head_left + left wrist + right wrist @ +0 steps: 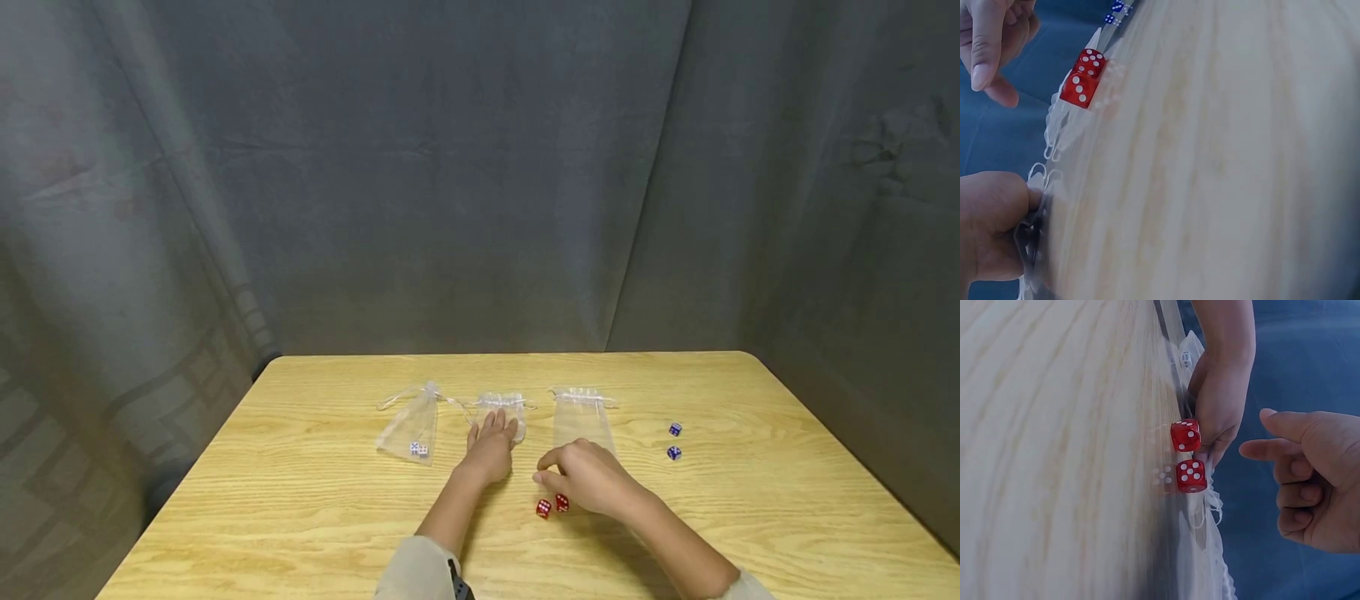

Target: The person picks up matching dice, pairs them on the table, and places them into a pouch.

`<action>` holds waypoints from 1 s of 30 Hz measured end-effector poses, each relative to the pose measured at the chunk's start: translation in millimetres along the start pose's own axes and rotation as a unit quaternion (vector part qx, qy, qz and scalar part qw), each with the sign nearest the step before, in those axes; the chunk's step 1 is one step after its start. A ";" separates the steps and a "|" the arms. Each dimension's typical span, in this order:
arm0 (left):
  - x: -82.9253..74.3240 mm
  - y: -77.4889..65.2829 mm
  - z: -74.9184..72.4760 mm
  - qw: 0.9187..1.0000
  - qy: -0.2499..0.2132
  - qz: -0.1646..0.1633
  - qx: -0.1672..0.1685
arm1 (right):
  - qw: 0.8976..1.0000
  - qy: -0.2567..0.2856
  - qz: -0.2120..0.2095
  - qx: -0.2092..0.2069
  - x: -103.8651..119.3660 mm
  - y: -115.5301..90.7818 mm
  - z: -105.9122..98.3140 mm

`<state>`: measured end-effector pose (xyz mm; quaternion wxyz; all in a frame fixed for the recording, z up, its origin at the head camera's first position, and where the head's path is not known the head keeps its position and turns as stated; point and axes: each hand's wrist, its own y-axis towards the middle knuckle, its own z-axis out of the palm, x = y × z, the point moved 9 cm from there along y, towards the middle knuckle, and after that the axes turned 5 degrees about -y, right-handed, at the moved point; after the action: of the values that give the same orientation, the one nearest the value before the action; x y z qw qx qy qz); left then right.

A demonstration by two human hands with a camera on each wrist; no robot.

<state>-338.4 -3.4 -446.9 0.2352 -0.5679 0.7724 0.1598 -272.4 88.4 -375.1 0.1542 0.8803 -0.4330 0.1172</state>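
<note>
My left hand (491, 450) rests on the middle sheer white drawstring bag (501, 406), fingers reaching forward over the mesh and covering part of it. My right hand (588, 475) hovers close by the two red dice (543, 508), holding nothing. In the right wrist view its thumb and index finger (1266, 450) stand apart while the other fingers curl in. The red dice (1191, 476) sit side by side on the table with white pips up. Behind the right hand lies another sheer bag (583, 417), flat, its near part hidden by the hand.
At the left a third sheer bag (408, 425) lies with two white dice (418, 450) inside, its strings trailing. Two blue dice (675, 442) sit on the right part of the wooden table (300, 517). Grey curtains (450, 183) hang behind the table.
</note>
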 end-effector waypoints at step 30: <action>-83.2 -45.4 -42.0 0.967 0.178 0.145 -0.110 | 0.972 0.106 0.147 -0.149 -49.8 2.9 -26.2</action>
<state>-282.4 27.9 -365.5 0.0048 -0.4918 0.8534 0.1727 -306.4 132.7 -367.3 0.3093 0.7568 -0.5516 0.1655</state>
